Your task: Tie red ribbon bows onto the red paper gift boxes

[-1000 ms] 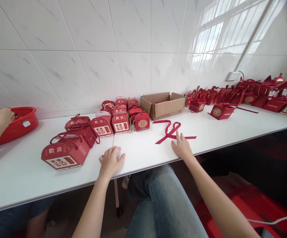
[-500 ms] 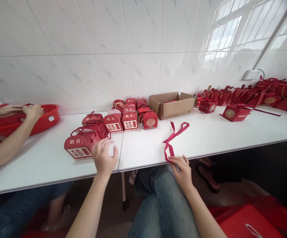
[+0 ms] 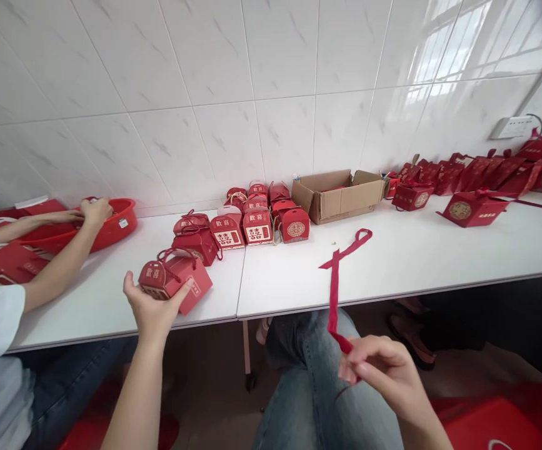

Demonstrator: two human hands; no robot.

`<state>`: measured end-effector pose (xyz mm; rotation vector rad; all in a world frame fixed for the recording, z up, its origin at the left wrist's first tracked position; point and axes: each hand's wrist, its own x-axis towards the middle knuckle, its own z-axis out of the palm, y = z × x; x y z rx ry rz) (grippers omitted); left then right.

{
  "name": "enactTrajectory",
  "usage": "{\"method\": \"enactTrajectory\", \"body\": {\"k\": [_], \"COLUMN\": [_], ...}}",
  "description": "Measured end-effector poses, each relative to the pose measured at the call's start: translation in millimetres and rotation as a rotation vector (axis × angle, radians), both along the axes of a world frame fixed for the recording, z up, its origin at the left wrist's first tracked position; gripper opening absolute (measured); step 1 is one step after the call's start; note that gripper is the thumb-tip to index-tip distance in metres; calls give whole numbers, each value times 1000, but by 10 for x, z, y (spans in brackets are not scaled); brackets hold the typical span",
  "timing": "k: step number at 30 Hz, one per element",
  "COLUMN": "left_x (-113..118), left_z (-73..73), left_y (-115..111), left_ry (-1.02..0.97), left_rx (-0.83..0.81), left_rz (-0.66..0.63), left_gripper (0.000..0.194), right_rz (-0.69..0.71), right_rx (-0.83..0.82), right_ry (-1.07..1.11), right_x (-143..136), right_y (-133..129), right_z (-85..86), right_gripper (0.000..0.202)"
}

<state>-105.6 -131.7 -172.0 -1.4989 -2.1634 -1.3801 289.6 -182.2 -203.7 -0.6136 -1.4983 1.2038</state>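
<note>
My left hand [image 3: 155,306] grips a red gift box [image 3: 193,284] with a cord handle, tilted at the table's front edge, its fingers on one side and thumb on the other. My right hand [image 3: 376,362] pinches one end of a red ribbon [image 3: 334,287] over my lap. From there the ribbon runs up over the table edge and lies on the white top, its far end in a loop. Just behind the held box stands another red box [image 3: 195,237] with a cord handle.
More red gift boxes [image 3: 257,226] stand grouped near the wall beside an open cardboard box [image 3: 343,200]. Further red boxes [image 3: 474,208] line the right side. At left, another person's hands [image 3: 95,212] work over a red plastic basin [image 3: 123,215]. A white table [image 3: 280,281] runs across.
My left hand has closed on the red gift box and turned it. My right hand has drawn the ribbon's near end off the table toward me. The view has shifted slightly left.
</note>
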Motion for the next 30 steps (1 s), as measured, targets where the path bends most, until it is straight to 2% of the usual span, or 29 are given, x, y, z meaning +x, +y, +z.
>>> {"method": "enactTrajectory", "body": {"k": [1, 3, 6, 8, 9, 11, 13, 15, 17, 19, 21, 23, 26, 30], "left_x": [106, 351, 728, 969, 1087, 1325, 1560, 1769, 1930, 2033, 2088, 2104, 2063, 1909], "left_z": [4, 4, -40, -92, -119, -165, -192, -195, -171, -121, -63, -16, 7, -25], "left_y": [-34, -36, 139, 305, 368, 401, 274, 17, -273, -495, -604, -630, -633, -681], "left_ry": [-73, -137, -168, -188, -188, -126, -22, 18, -80, -285, -561, -770, -870, -838], "left_rx": [55, 102, -25, -161, -196, -190, -74, 97, 167, -34, -339, -515, -495, -493], "left_rz": [-47, -262, -664, -798, -799, -719, -609, -539, -613, -825, -962, -975, -934, -1028], "left_gripper": [105, 111, 108, 103, 100, 94, 83, 60, 37, 24, 32, 37, 40, 54], "right_rz": [58, 73, -96, -210, -234, -260, -282, -262, -160, -35, 17, -7, -87, -238], "right_rx": [-45, -130, -151, -104, -91, -129, -250, -397, -497, -517, -478, -410, -325, -219], "right_ry": [61, 137, 204, 317, 389, 522, 579, 525, 367, 147, -67, -212, -295, -373], "right_x": [44, 120, 192, 205, 199, 165, 107, 33, -52, -139, -213, -261, -274, -234], "right_y": [-22, -42, -42, -46, -50, -57, -56, -48, -50, -70, -101, -125, -130, -100], "right_z": [30, 49, 22, 22, 38, 95, 162, 204, 212, 200, 190, 193, 205, 194], "right_gripper": [29, 47, 54, 50, 47, 41, 36, 34, 37, 40, 40, 40, 41, 37]}}
